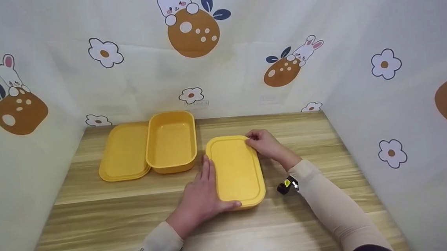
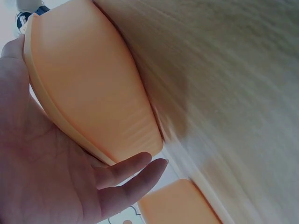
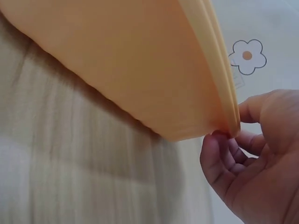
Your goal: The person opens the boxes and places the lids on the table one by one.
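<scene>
A yellow food container (image 1: 233,205) stands on the table in front of me with its yellow lid (image 1: 237,169) on top. My left hand (image 1: 199,198) lies along the left side, its fingers fairly straight and its thumb at the near edge. In the left wrist view, two fingers (image 2: 133,179) extend past the container's side (image 2: 88,79). At the far right corner, my right hand (image 1: 266,143) pinches the lid's rim, with curled fingers below it in the right wrist view (image 3: 233,158). Whether the lid is fully seated all round cannot be told.
To the left stands an open yellow container (image 1: 171,143), its inside showing. Another yellow lid (image 1: 125,152) lies flat beside it, touching or very near its left side. A patterned cloth wall (image 1: 138,88) rises at the table's back edge and both sides.
</scene>
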`<state>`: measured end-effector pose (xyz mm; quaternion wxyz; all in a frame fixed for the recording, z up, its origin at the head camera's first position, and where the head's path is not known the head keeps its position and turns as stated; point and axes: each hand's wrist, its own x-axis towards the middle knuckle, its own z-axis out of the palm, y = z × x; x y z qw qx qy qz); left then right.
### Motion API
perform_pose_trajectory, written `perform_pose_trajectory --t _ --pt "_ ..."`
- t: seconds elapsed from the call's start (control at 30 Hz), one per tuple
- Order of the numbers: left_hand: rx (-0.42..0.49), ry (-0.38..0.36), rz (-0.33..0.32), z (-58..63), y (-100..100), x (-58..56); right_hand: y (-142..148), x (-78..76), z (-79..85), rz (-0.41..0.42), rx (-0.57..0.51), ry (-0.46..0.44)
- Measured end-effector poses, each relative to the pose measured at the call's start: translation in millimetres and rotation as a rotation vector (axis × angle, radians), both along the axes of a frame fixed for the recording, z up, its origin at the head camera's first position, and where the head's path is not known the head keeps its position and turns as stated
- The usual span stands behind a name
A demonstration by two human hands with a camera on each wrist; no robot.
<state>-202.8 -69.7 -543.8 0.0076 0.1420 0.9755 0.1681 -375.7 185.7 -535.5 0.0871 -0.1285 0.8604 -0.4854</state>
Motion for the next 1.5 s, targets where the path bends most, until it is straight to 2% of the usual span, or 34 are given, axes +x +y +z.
perform_pose_trajectory --t 0.3,0.53,0.63,0.9,1.1,1.2,1.5 --pt "-0.011 0.007 -0.014 3.7 1 2.9 -5 0.2 10.0 0.001 0.148 0.110" --pt "-0.002 0.009 -0.009 4.7 0 3.9 -6 -3.0 11.5 0.008 0.175 0.135" --pt "0.005 0.003 -0.005 4.8 1 4.1 -4 -3.3 11.2 0.005 0.149 0.108" --pt "0.007 -0.024 -0.002 4.8 1 3.0 7 4.1 13.3 -0.018 0.015 -0.125" --pt "0.000 -0.018 0.001 2.7 2 1.0 9 10.2 15.9 -0.031 -0.032 -0.214" --pt "0.000 -0.023 0.007 1.8 2 0.4 7 13.6 18.8 -0.036 -0.042 -0.223" --pt "0.013 -0.022 0.001 0.6 1 -0.5 1 16.6 21.7 -0.040 0.064 -0.127"
